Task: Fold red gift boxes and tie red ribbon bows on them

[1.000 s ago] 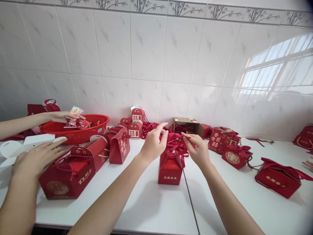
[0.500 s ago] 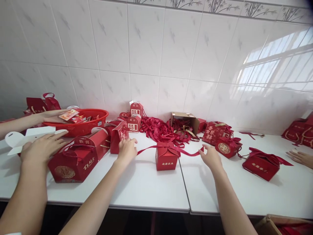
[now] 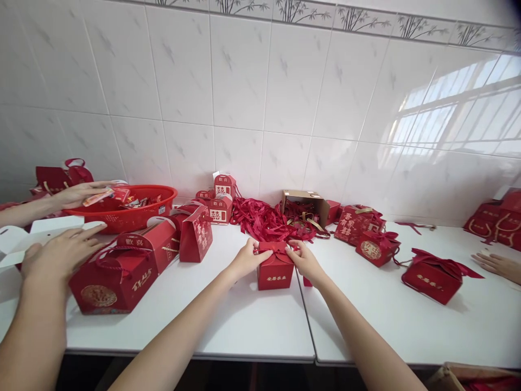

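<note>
A small red gift box (image 3: 274, 276) with gold lettering stands upright on the white table in front of me, its top flaps folded closed. A dark red ribbon (image 3: 278, 247) is tied across its top. My left hand (image 3: 249, 259) is at the box's upper left corner, thumb and fingers closed on the ribbon near the knot. On the right side, my right hand (image 3: 306, 260) pinches the ribbon close to the knot. A ribbon tail (image 3: 307, 282) hangs below this hand. The fingers partly cover the bow and the box's top.
Behind lies a heap of red ribbons (image 3: 260, 217) beside an open cardboard box (image 3: 307, 203). Red gift boxes (image 3: 432, 279) stand at right, larger ones (image 3: 118, 279) at left. At far left, a co-worker's hands (image 3: 61, 255) are near a red basket (image 3: 122, 220); another person's hand (image 3: 497, 265) rests at far right.
Both my hands have moved inward from the outstretched ribbon ends to the knot on top of the box. At left, the co-worker's hand over the basket has shifted slightly left with its packets.
</note>
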`<state>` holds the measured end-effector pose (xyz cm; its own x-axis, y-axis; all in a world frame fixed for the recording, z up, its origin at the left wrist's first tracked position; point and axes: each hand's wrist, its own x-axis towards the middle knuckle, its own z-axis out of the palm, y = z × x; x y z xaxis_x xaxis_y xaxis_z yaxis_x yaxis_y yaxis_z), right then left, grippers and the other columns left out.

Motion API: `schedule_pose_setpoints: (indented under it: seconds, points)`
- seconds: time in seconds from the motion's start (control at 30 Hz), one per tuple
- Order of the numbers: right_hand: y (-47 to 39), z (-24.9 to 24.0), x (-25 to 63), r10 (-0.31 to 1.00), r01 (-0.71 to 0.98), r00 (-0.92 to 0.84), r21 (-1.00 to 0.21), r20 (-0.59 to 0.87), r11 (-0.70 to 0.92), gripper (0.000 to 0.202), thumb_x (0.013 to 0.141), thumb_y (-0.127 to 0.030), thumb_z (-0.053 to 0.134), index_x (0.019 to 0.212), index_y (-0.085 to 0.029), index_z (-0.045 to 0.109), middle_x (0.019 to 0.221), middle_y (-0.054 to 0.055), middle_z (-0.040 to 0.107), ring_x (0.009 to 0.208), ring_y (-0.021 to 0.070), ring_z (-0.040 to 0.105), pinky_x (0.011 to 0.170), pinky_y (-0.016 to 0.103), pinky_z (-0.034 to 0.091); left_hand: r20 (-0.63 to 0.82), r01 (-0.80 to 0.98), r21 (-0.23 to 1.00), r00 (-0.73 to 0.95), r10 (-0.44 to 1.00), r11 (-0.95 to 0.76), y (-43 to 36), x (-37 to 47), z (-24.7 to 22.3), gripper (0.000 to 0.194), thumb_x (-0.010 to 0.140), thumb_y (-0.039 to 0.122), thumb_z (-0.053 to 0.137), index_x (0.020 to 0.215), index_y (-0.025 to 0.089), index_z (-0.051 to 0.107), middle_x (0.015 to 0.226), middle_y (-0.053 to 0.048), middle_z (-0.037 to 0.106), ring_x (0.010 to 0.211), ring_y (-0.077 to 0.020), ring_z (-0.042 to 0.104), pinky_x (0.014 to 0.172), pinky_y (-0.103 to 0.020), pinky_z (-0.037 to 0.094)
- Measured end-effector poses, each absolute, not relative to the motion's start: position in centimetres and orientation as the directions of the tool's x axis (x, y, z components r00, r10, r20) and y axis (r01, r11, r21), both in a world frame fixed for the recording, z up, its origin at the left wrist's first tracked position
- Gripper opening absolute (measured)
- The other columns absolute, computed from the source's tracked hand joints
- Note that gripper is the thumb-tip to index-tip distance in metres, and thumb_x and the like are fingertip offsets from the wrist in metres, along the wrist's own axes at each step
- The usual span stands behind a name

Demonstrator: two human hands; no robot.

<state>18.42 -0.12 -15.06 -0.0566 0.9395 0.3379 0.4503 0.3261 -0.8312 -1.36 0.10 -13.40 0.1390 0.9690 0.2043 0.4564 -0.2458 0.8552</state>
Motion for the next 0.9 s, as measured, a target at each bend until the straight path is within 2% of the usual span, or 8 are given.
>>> schedule_pose_setpoints:
  seconds: [0.13, 0.27, 0.37, 0.47, 0.57, 0.67, 0.8, 0.9]
  points:
    - [-0.3, -13.5, 20.6, 0.917, 0.444, -0.083, -0.809, 0.391, 0.385, 0.032, 0.079, -0.053, 0.054, 0.079, -0.021, 0.049, 0.05, -0.009, 0.039, 0.044, 0.01, 0.039, 0.045, 0.022, 0.034, 0.187, 0.554, 0.804, 0.111, 0.976, -0.217, 0.8, -3.2, -12.0, 0.031, 0.075, 0.049, 0.057, 0.076, 0.022, 0.042, 0.06, 0.005, 0.047, 0.057, -0.014, 0.045, 0.056, -0.025, 0.033]
    - [-1.2, -11.8, 22.1, 0.877, 0.509, -0.214, -0.717, 0.429, 0.475, 0.032, 0.075, -0.035, 0.06, 0.051, -0.019, 0.046, 0.055, -0.002, 0.047, 0.052, 0.0117, 0.044, 0.051, 0.025, 0.035, 0.025, 0.643, 0.743, 0.248, 0.968, -0.184, 1.5, -5.1, -9.8, 0.02, 0.068, 0.038, 0.062, 0.066, 0.02, 0.054, 0.057, 0.002, 0.052, 0.054, -0.0142, 0.044, 0.051, -0.024, 0.03]
    - [-1.6, -11.5, 21.9, 0.845, 0.559, -0.222, -0.647, 0.486, 0.519, 0.026, 0.066, -0.022, 0.064, 0.044, -0.019, 0.051, 0.063, 0.002, 0.054, 0.059, 0.0141, 0.047, 0.059, 0.029, 0.037, -0.197, 0.682, 0.71, 0.431, 0.881, -0.175, 1.1, -5.6, -8.1, 0.021, 0.055, 0.035, 0.073, 0.056, 0.017, 0.062, 0.05, 0.0, 0.054, 0.046, -0.0114, 0.039, 0.044, -0.023, 0.024]
    - [-1.7, -11.9, 20.6, 0.821, 0.58, -0.151, -0.623, 0.551, 0.525, 0.026, 0.068, -0.021, 0.061, 0.044, -0.019, 0.053, 0.064, 0.004, 0.053, 0.058, 0.0144, 0.045, 0.061, 0.031, 0.036, -0.267, 0.644, 0.734, 0.565, 0.78, -0.215, 0.0, -5.0, -7.0, 0.029, 0.058, 0.045, 0.074, 0.065, 0.017, 0.07, 0.053, 0.001, 0.054, 0.045, -0.0086, 0.034, 0.043, -0.022, 0.022]
    - [-1.8, -12.2, 18.8, 0.795, 0.549, -0.087, -0.637, 0.6, 0.541, 0.03, 0.075, -0.026, 0.057, 0.046, -0.019, 0.055, 0.065, 0.005, 0.053, 0.059, 0.0152, 0.046, 0.06, 0.031, 0.037, -0.18, 0.586, 0.763, 0.596, 0.782, -0.272, -1.2, -3.7, -6.9, 0.043, 0.076, 0.055, 0.056, 0.078, 0.015, 0.071, 0.057, 0.001, 0.051, 0.047, -0.0082, 0.031, 0.045, -0.022, 0.024]
    - [-2.3, -12.4, 17.3, 0.797, 0.481, -0.084, -0.676, 0.598, 0.559, 0.028, 0.075, -0.029, 0.058, 0.049, -0.019, 0.058, 0.068, 0.005, 0.057, 0.062, 0.0156, 0.051, 0.06, 0.029, 0.039, -0.016, 0.567, 0.745, 0.542, 0.84, -0.351, -2.2, -2.3, -7.7, 0.042, 0.087, 0.047, 0.042, 0.082, 0.015, 0.068, 0.063, 0.0, 0.051, 0.054, -0.0105, 0.038, 0.05, -0.022, 0.03]
    - [-2.7, -12.6, 15.9, 0.845, 0.392, -0.124, -0.756, 0.521, 0.524, 0.022, 0.071, -0.029, 0.065, 0.051, -0.019, 0.062, 0.071, 0.004, 0.061, 0.065, 0.0156, 0.055, 0.062, 0.028, 0.043, 0.2, 0.639, 0.623, 0.426, 0.882, -0.451, -3.2, -1.1, -9.4, 0.024, 0.084, 0.023, 0.044, 0.071, 0.017, 0.063, 0.067, -0.001, 0.05, 0.065, -0.0151, 0.046, 0.058, -0.025, 0.034]
    - [-2.9, -12.4, 15.4, 0.887, 0.346, -0.14, -0.818, 0.439, 0.459, 0.02, 0.067, -0.03, 0.068, 0.052, -0.018, 0.064, 0.07, 0.004, 0.062, 0.067, 0.0166, 0.056, 0.065, 0.029, 0.043, 0.325, 0.715, 0.504, 0.363, 0.873, -0.484, -3.9, -0.7, -10.5, 0.024, 0.081, 0.013, 0.041, 0.073, 0.018, 0.062, 0.076, -0.002, 0.047, 0.068, -0.0169, 0.049, 0.061, -0.027, 0.034]
